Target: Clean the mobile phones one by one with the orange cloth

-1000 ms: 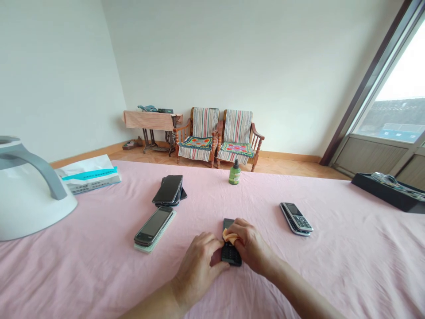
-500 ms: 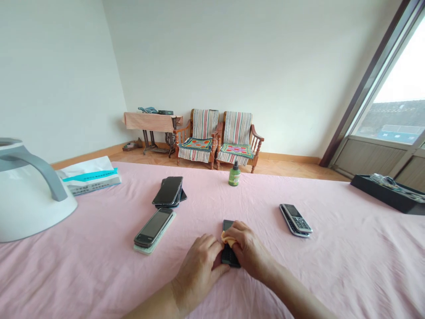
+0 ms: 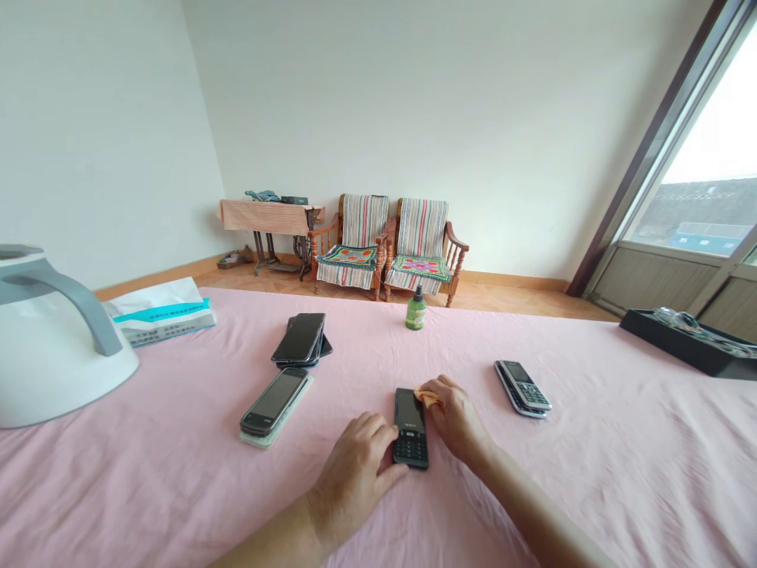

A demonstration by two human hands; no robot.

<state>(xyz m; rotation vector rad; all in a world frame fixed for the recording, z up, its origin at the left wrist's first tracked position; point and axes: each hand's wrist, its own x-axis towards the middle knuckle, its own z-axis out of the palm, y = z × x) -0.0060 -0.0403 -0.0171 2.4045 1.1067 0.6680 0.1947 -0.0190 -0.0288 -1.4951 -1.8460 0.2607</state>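
Observation:
A black keypad phone [image 3: 410,430] lies face up on the pink cloth in front of me. My left hand [image 3: 358,461] grips its lower left side, with the thumb at the bottom edge and the fingers along the side. Pinched in my right hand [image 3: 454,418] is a small yellow-orange cloth [image 3: 426,397], which is at the upper right edge of the phone's screen. To the left lie a dark touchscreen phone [image 3: 275,402] on a pale one and a stack of black smartphones [image 3: 300,338]. On the right, a silver keypad phone [image 3: 525,384] rests on another phone.
A green spray bottle [image 3: 415,310] stands near the table's far edge. At left are a white kettle [image 3: 53,355] with a grey handle and a tissue pack [image 3: 162,312]. A black tray [image 3: 680,343] with small items sits at far right. Two chairs [image 3: 417,244] stand beyond.
My right hand has moved the cloth up and right, from the middle of the phone to its upper right edge, uncovering the screen and keys. My left hand stays on the phone.

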